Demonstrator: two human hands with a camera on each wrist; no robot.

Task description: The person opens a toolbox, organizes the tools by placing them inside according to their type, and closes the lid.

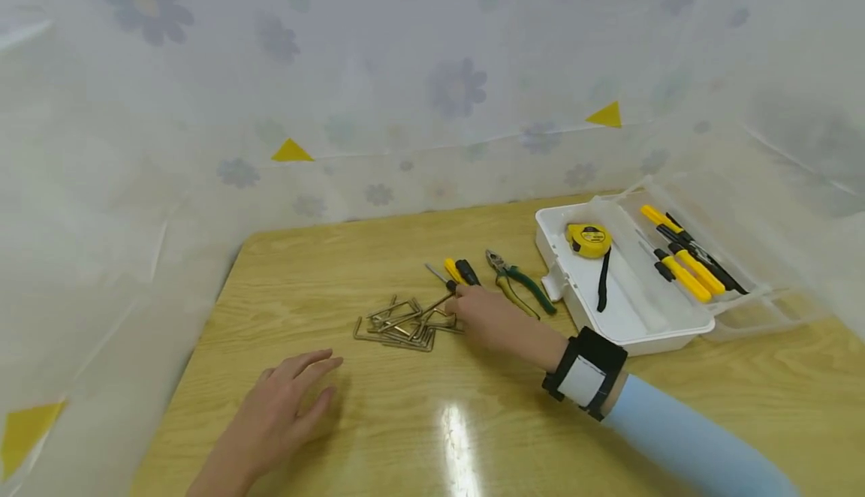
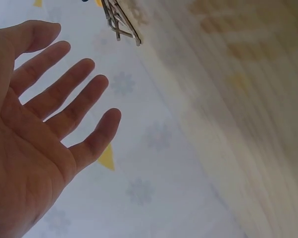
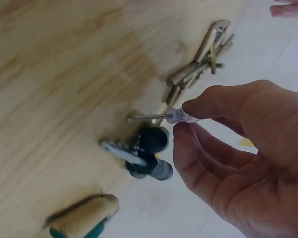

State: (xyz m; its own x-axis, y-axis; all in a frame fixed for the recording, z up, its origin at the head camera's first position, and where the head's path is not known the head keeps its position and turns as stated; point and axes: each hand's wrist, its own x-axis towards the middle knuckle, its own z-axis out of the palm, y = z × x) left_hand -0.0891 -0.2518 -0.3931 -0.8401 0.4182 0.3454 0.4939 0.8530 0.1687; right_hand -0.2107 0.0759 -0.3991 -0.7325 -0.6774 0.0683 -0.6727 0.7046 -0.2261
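Observation:
In the right wrist view, my right hand (image 3: pixel 238 144) pinches a small screwdriver (image 3: pixel 174 116) by its clear handle, between thumb and forefinger. Its thin metal shaft points away from the fingertips; the palm side hides the handle's end. Beside it, in the head view, lie a heap of brass-coloured hex keys (image 1: pixel 405 326) and screwdrivers with yellow and black handles (image 1: pixel 466 272). Green-and-yellow pliers (image 1: pixel 520 283) rest just beyond my right hand. My left hand (image 1: pixel 277 407) hovers left of the heap, fingers spread and holding nothing, palm visible in the left wrist view.
At the right stands a white toolbox (image 1: pixel 608 317) with its clear lid (image 1: pixel 770 309) swung open. Inside are a yellow tape measure (image 1: pixel 589 240) with a black strap and several yellow-and-black tools (image 1: pixel 689 275). A flowered sheet (image 1: pixel 405 106) hangs around the wooden table (image 1: pixel 304 272).

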